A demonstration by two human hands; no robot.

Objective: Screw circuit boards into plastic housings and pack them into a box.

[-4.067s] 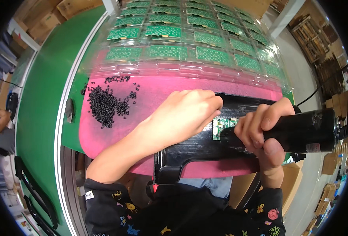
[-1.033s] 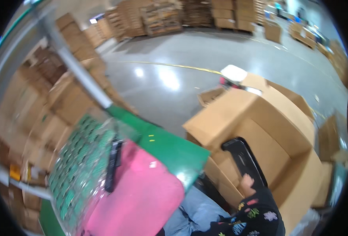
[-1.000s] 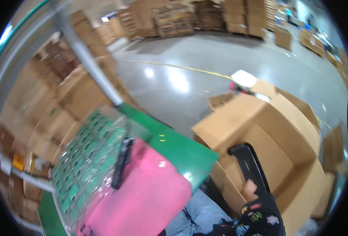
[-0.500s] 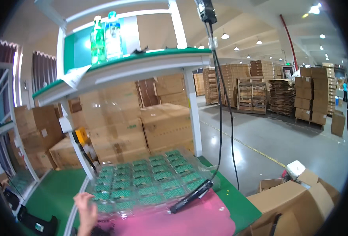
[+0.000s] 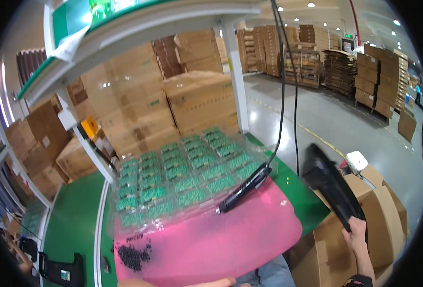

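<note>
A clear blister tray (image 5: 187, 179) lies at the far end of the pink mat (image 5: 221, 239), its pockets filled with small green circuit boards (image 5: 194, 170). Right of the mat, an open cardboard box (image 5: 384, 225) stands with its contents hidden. The right hand (image 5: 356, 235) clamps its fingers around the lower end of a long, glossy black tray (image 5: 331, 184) tilted over that box, while the left hand (image 5: 183, 283) is cut off at the mat's near edge, grip unclear.

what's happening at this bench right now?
The person's right hand grips a black tray, holding it out over an open cardboard box beside the bench. The left hand barely shows at the lower edge, at the near edge of the pink mat. A corded black electric screwdriver lies unheld across the mat and the clear tray of green circuit boards. Small black screws sit heaped on the mat.
</note>
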